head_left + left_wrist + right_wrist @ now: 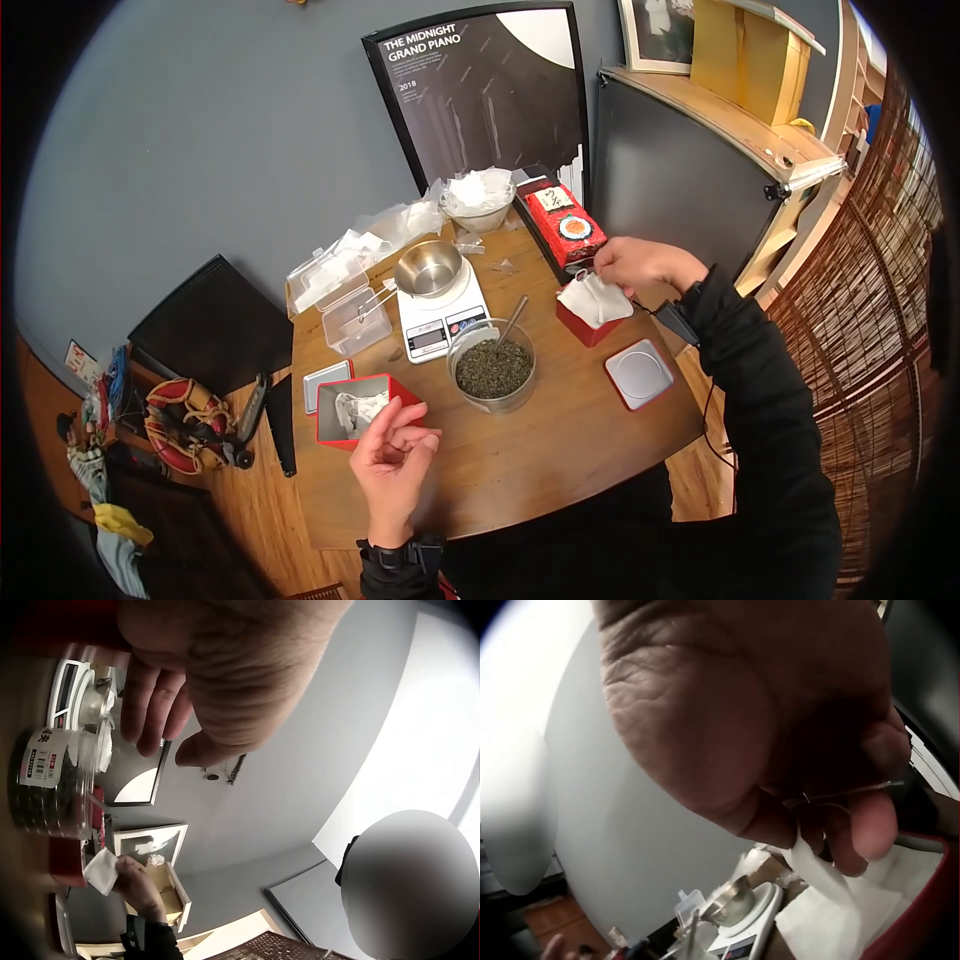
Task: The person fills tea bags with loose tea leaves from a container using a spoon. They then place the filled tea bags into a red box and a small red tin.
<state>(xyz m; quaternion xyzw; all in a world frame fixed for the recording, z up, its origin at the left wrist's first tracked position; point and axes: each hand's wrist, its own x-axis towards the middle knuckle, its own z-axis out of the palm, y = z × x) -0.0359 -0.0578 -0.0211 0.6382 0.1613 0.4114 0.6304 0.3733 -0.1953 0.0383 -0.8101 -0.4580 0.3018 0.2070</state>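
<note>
At the table's right side my right hand (640, 262) pinches a small white filter bag (821, 907) by its upper edge. The bag hangs at the mouth of a red square tin (585, 330), where more white bag material shows inside. On the left, my left hand (395, 465) is raised with loosely bent fingers and nothing in them. It overlaps the near corner of a second red tin (326, 430), which holds white bags (355, 412). Between the tins stands a clear jar (82, 787) of dark dried tea leaves (495, 372), with a metal spoon (514, 315) leaning in it.
A white kitchen scale (420, 345) carries a steel bowl (430, 268). Behind are a clear plastic box (357, 325), a bowl of white bags (480, 218) and a red tea package (567, 228). Tin lids (640, 375) lie at both sides of the table (540, 480).
</note>
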